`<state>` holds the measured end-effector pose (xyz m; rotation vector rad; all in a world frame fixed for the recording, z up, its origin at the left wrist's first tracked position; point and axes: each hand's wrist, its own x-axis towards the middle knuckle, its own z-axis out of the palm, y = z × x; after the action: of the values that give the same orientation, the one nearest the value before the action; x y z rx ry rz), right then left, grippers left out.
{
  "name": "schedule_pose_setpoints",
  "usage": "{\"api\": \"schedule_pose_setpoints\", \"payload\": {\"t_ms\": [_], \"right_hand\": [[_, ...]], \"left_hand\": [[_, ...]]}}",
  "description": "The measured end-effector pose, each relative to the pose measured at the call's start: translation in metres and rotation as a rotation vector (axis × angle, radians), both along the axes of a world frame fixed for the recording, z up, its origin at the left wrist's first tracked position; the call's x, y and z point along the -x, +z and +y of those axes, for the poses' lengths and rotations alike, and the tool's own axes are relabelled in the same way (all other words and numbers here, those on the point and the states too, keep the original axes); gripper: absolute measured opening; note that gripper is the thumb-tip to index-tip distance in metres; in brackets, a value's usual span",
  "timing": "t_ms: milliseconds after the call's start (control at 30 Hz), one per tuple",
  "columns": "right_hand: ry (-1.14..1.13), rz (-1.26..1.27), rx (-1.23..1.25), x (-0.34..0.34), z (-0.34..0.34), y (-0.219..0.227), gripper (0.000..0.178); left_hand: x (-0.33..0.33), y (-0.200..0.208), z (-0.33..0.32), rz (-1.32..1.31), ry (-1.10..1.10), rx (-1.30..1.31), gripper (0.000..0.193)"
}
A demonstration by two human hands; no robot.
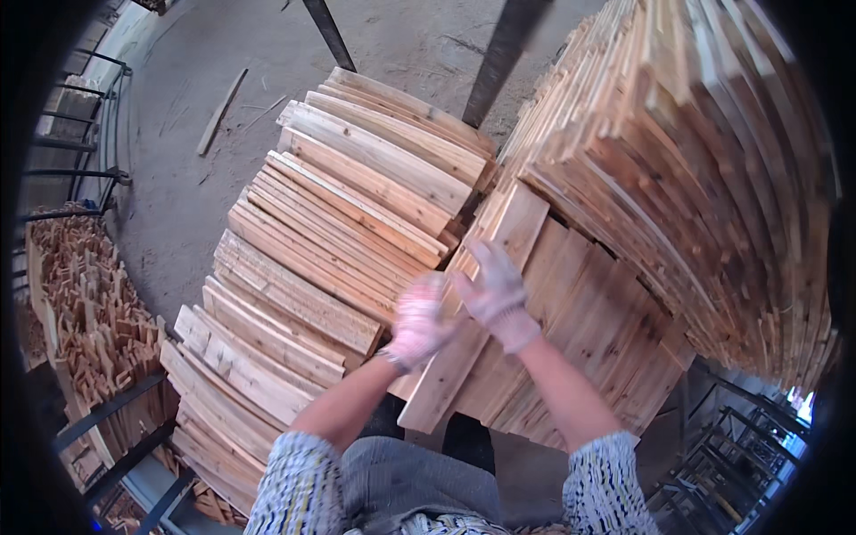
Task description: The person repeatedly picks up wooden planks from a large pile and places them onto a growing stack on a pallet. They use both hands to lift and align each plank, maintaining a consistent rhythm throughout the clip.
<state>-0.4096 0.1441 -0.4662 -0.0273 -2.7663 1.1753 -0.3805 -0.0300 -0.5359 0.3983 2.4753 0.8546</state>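
Both my hands wear pale knitted gloves and hover close together over a loose wooden board (440, 382). This board lies slantwise on a flat layer of planks (571, 330). My right hand (496, 292) has its fingers and thumb apart, with nothing visible in them. My left hand (419, 323) is beside the board's left edge, its fingers smeared by motion; whether it touches wood I cannot tell. Left of my hands, many boards (330, 214) stand on edge in a long leaning row.
A tall stack of boards (678, 134) rises at the right. Dark metal bars (508, 53) stand beyond the row. Scrap wood (94, 303) fills a metal-framed rack at the far left. One loose strip (221, 111) lies on the dusty floor. Metal frames (740, 446) stand at lower right.
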Motion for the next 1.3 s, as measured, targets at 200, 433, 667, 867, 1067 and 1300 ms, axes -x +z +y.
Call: {"api": "schedule_pose_setpoints", "payload": {"t_ms": [200, 433, 667, 867, 1067, 1300], "right_hand": [[0.104, -0.66, -0.418, 0.209, -0.016, -0.071, 0.088], [0.037, -0.61, -0.609, 0.325, -0.025, -0.161, 0.093], [0.072, -0.669, -0.584, 0.322, -0.048, -0.166, 0.095], [0.118, -0.881, -0.666, 0.313, -0.091, -0.118, 0.104], [0.212, -0.886, -0.782, 0.308, -0.091, -0.108, 0.125], [0.266, -0.796, -0.742, 0.281, -0.122, -0.06, 0.101]], "left_hand": [[0.161, -0.015, -0.22, -0.151, 0.031, 0.746, 0.13], [0.15, -0.047, -0.254, -0.122, 0.052, 0.547, 0.14], [0.158, -0.046, -0.25, -0.189, 0.047, 0.498, 0.137], [0.156, -0.043, -0.258, -0.263, 0.036, 0.489, 0.137], [0.154, -0.05, -0.251, -0.168, 0.036, 0.499, 0.139], [0.151, -0.044, -0.258, -0.218, 0.041, 0.563, 0.142]]}}
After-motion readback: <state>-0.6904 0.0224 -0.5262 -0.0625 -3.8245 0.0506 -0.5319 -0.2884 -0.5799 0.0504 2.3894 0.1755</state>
